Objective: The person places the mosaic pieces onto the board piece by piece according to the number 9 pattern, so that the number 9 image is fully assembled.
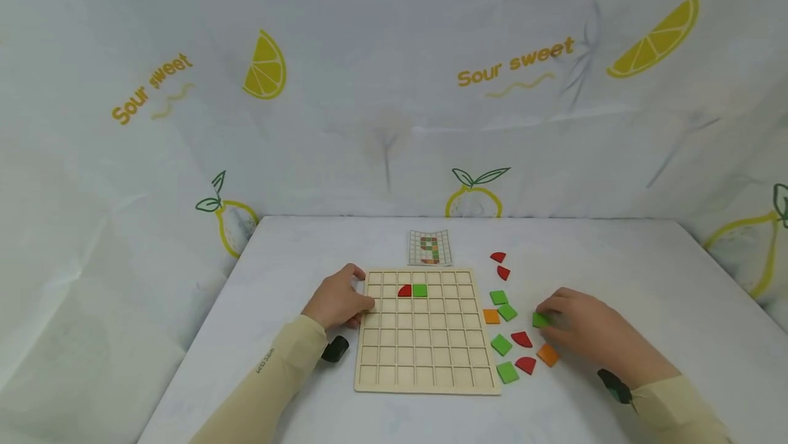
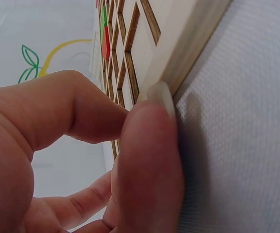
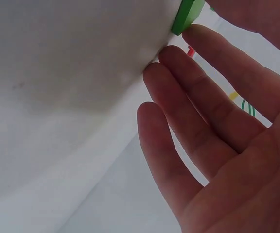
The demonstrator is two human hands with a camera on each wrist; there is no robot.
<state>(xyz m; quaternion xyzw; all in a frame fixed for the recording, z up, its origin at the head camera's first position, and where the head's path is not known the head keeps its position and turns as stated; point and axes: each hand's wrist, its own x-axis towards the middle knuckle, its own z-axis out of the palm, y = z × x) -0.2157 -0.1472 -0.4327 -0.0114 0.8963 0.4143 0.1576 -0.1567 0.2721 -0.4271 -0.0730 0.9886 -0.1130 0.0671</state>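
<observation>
A pale wooden grid board [image 1: 431, 355] lies flat on the table, with a red quarter-circle tile [image 1: 404, 291] and a green square tile [image 1: 420, 291] side by side in its second row. My left hand [image 1: 338, 299] grips the board's left edge; up close in the left wrist view, thumb [image 2: 149, 160] and bent index finger meet at that edge. Over to the right of the loose tiles, my right hand [image 1: 581, 328] pinches another green square tile [image 1: 540, 320] between thumb and index finger. The right wrist view shows this tile [image 3: 186, 17] at the index fingertip, the other fingers extended.
Several loose tiles lie right of the board: green squares [image 1: 501, 345], red quarter-circles [image 1: 521, 339] and orange squares [image 1: 548, 355]. A small pattern card [image 1: 429, 247] with a coloured grid figure sits behind the board. A printed white cloth [image 1: 382, 122] hangs along the table's back edge.
</observation>
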